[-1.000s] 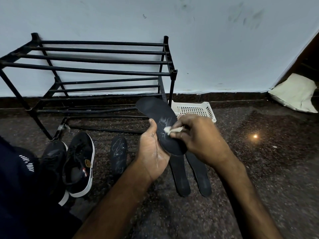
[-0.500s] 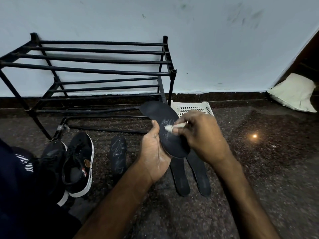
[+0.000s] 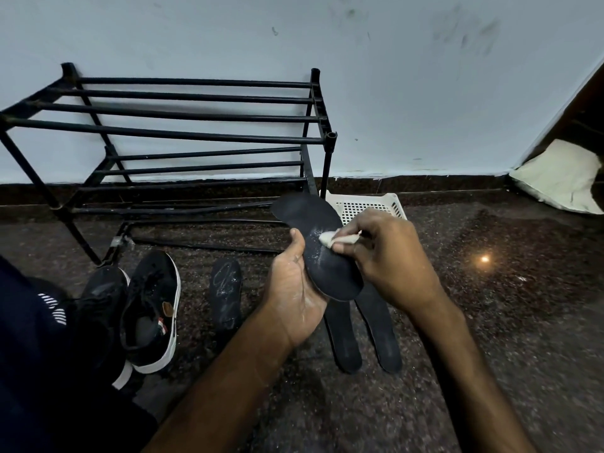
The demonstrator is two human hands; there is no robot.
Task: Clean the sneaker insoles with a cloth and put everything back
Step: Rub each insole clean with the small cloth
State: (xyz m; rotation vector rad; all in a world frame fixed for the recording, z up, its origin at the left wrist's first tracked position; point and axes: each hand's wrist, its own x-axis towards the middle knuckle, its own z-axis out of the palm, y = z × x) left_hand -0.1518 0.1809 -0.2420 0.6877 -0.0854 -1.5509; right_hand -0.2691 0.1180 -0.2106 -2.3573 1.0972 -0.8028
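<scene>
The heel of a flat black foam insole (image 3: pixel 328 273) is cupped by the curled left hand (image 3: pixel 294 299); its long axis is tilted away, leftward. At mid-length a small white wadded cloth (image 3: pixel 327 238) is pinched against it by the right hand (image 3: pixel 389 256).

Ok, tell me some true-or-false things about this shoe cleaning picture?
1. The left hand holds a flat dark insole. True.
2. The right hand pinches a small white cloth against it. True.
3. The black metal shoe rack is full of shoes. False: no shoes show on it; the black white-soled sneakers sit on the dark floor.
4. Only one insole lies on the floor. False: three more insoles lie there.
</scene>
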